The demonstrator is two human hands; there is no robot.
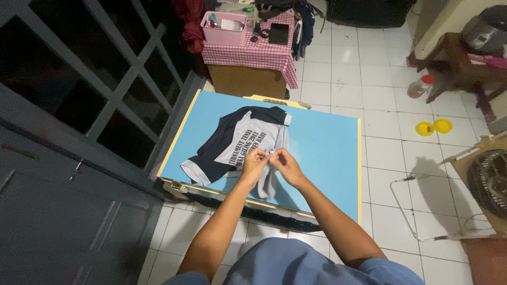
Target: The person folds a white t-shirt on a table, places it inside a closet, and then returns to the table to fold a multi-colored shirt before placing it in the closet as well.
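Two hands pinching one near edge of grey-and-navy jersey (240, 145): left hand (255, 162) and right hand (284, 162) side by side, fingertips closed on cloth. Jersey flat on blue worktop (327, 153), lying straight ahead of both hands, equally near to each. Long axis slanted, collar end pointing far and right, sleeve trailing near left. Pink basket (224, 29) well beyond.

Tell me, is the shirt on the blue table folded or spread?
Partly folded: the grey and dark shirt lies face down, one side turned inward; both hands pinch its edge.
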